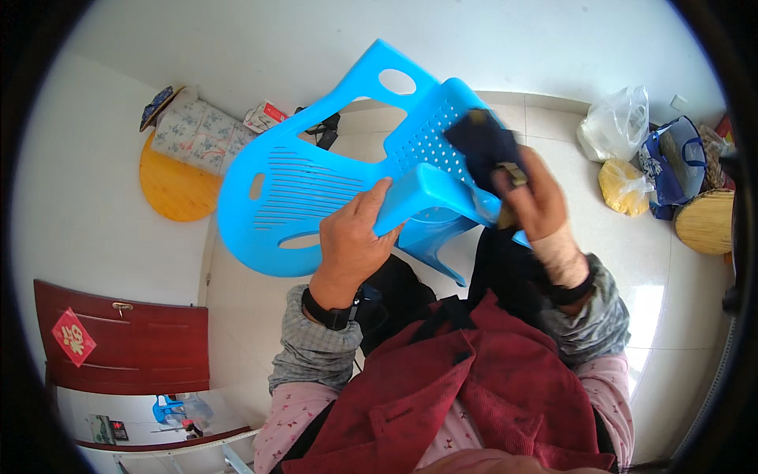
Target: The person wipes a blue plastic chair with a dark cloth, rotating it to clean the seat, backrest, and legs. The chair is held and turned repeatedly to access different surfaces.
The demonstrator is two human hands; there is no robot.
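A blue plastic armchair (pixel 320 183) is tilted before me, its slotted backrest to the left and its perforated seat (pixel 429 142) turned up. My left hand (pixel 358 234) grips the end of its near armrest (pixel 421 192), thumb and fingers around the edge. In my right hand (pixel 536 201) is a bunched dark navy cloth (pixel 482 148) with tan patches, blurred by motion. The cloth lies over the right edge of the seat and hides part of it; whether it presses on the plastic I cannot tell.
Plastic bags (pixel 616 127), a bag of yellow stuff (pixel 625 186), a blue carrier bag (pixel 672 157) and a round wooden board (pixel 704 222) sit at the right. At the left, a round wooden top (pixel 177 183) and a patterned cloth (pixel 195 130) stand near the wall. A red door (pixel 154 340) is lower left.
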